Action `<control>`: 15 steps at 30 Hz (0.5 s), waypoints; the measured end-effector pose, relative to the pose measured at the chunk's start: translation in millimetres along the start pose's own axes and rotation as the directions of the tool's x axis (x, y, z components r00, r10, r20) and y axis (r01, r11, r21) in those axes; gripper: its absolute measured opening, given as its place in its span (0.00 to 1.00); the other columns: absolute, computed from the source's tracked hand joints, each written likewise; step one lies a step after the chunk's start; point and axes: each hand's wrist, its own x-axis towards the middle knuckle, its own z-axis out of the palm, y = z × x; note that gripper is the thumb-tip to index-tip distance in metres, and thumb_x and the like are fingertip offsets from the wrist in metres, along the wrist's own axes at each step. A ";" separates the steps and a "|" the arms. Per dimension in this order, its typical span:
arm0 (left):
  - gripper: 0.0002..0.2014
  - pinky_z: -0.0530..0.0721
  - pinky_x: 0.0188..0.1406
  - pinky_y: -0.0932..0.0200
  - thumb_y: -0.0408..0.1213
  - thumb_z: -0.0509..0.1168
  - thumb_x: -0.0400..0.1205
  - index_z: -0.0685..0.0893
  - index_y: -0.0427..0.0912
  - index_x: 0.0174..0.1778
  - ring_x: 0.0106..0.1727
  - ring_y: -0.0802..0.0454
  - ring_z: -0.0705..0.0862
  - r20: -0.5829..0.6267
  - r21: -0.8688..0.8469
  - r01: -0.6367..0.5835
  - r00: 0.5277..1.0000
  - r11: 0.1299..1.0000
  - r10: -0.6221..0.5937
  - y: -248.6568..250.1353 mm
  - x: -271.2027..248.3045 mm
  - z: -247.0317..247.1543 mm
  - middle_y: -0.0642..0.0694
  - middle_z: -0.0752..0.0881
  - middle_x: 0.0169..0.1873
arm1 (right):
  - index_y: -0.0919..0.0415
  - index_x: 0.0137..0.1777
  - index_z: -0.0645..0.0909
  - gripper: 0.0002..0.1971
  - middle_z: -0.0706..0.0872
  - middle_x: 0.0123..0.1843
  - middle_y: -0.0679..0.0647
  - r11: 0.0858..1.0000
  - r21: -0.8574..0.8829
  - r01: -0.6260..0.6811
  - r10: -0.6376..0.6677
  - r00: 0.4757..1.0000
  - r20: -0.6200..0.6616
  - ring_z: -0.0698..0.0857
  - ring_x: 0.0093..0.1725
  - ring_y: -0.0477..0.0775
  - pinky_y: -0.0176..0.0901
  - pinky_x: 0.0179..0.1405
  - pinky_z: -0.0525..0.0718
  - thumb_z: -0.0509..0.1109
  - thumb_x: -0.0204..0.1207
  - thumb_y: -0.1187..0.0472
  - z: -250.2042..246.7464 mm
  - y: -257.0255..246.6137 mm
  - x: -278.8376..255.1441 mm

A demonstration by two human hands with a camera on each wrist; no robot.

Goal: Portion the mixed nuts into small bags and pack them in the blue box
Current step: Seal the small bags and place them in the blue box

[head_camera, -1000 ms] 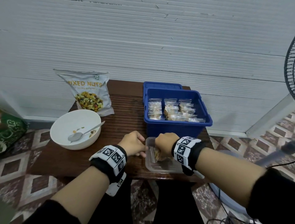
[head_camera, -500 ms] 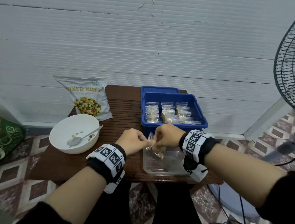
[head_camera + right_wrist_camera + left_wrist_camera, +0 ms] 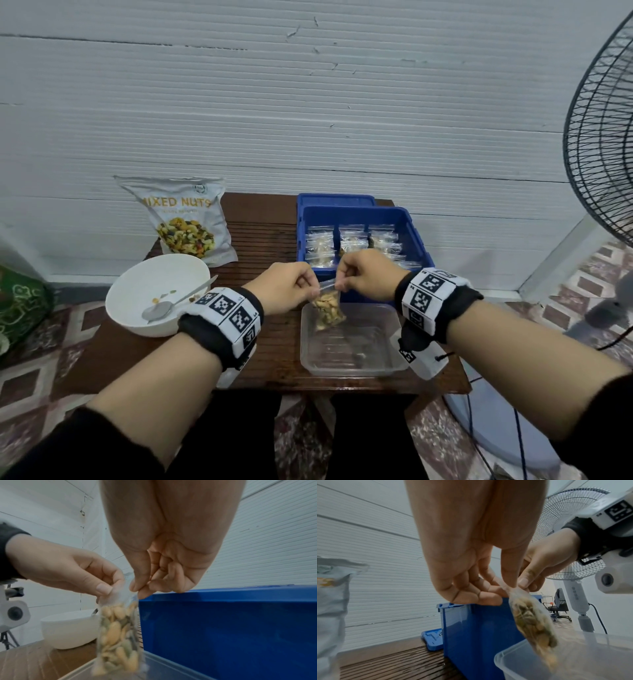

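Mixed nuts in a small clear plastic bag point(image 3: 328, 308) are hanging between us as we are pinching its top with left hand point(image 3: 286, 287) and right hand point(image 3: 368, 277), likely sealing it, then needing a lift forward beyond our right hand into the blue plastic box point(image 3: 416, 236).

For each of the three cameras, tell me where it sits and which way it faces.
Head: worn on the head, faces forward and down at the table; both forearms and hands show.
Left wrist: under the left hand, looks along the fingers toward the fan.
Right wrist: under the right hand, looks toward the white bowl.
All three share the nut bag and blue box.
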 end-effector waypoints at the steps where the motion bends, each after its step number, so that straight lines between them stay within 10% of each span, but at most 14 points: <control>1: 0.03 0.73 0.33 0.80 0.39 0.69 0.82 0.84 0.44 0.48 0.37 0.66 0.78 -0.007 -0.005 0.006 1.000 1.000 -0.006 -0.2 0.4 -0.6 0.58 0.82 0.37 | 0.57 0.41 0.83 0.04 0.86 0.39 0.48 1.000 -0.003 0.000 0.000 1.000 -0.013 0.82 0.38 0.41 0.23 0.36 0.76 0.73 0.76 0.65 -1.1 1.0 -0.5; 15: 0.05 0.74 0.36 0.77 0.34 0.67 0.82 0.82 0.48 0.42 0.38 0.62 0.78 -0.057 0.040 -0.084 0.995 0.996 0.087 4.9 1.1 -4.2 0.56 0.81 0.36 | 0.61 0.44 0.84 0.03 0.80 0.34 0.43 0.997 -0.033 0.068 -0.070 0.997 -0.034 0.76 0.33 0.37 0.19 0.32 0.73 0.74 0.76 0.61 -3.2 -7.0 -7.8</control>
